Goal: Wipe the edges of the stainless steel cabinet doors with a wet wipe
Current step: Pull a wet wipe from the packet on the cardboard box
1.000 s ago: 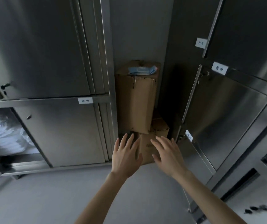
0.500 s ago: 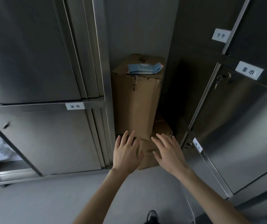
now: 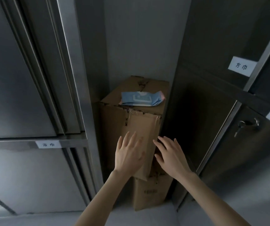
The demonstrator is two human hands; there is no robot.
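Observation:
A light blue pack of wet wipes (image 3: 141,98) lies flat on top of a tall cardboard box (image 3: 114,126) standing in the corner between two stainless steel cabinets. My left hand (image 3: 129,154) and my right hand (image 3: 171,154) are stretched out side by side in front of the box, below the pack, fingers spread, holding nothing. The left cabinet's doors (image 3: 16,79) fill the left side. The right cabinet's doors (image 3: 245,152) stand on the right, and a key hangs in a lock (image 3: 246,125).
A smaller cardboard box (image 3: 150,193) sits on the grey floor (image 3: 139,217) beneath the tall one. White paper labels (image 3: 242,66) are stuck on the cabinet frames, another label (image 3: 48,144) on the left. The grey wall (image 3: 139,38) closes the corner behind.
The view has moved closer to the corner and tilted up. Both hands have risen from the lower box to the front of the tall box, nearer the wipes pack.

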